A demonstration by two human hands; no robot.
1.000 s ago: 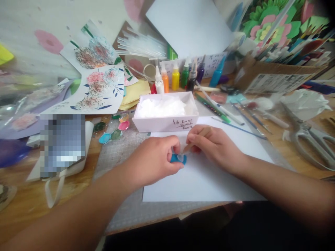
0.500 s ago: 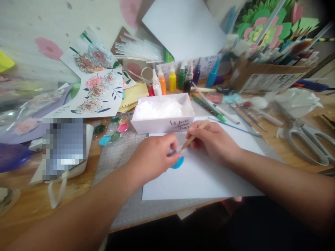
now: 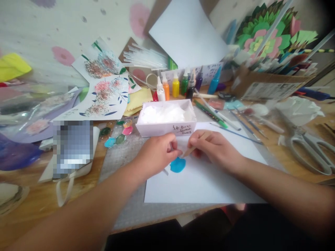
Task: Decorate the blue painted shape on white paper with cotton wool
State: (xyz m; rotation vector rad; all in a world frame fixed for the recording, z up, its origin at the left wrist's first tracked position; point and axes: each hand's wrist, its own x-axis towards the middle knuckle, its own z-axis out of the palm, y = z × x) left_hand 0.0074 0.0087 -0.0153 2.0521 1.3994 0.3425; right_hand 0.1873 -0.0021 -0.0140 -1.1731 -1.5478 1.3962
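Note:
My right hand (image 3: 213, 144) is closed round a flat, pale wooden stick (image 3: 192, 147), its tip angled down toward my left fingers. My left hand (image 3: 159, 151) pinches a thin pale stick (image 3: 165, 172); one end pokes out below the palm, and the rest is mostly hidden by the fingers. Just under my left fingertips lies a round blue blob (image 3: 178, 165), like paint, on a white sheet of paper (image 3: 209, 184). Whether the wooden stick touches the thin stick or the blob, I cannot tell.
Behind my hands stands a white box (image 3: 167, 128) with fluffy white material. Paint bottles (image 3: 175, 85) line the back. At left are a phone (image 3: 73, 150) and dabs of colour (image 3: 120, 139); at right, brushes (image 3: 246, 122) and scissors (image 3: 309, 146). A grey cutting mat (image 3: 125, 198) lies underneath.
The fingers have shifted slightly off the blue blob, so more of it shows. An end of the thin stick now shows below my left palm. The view has tilted a little.

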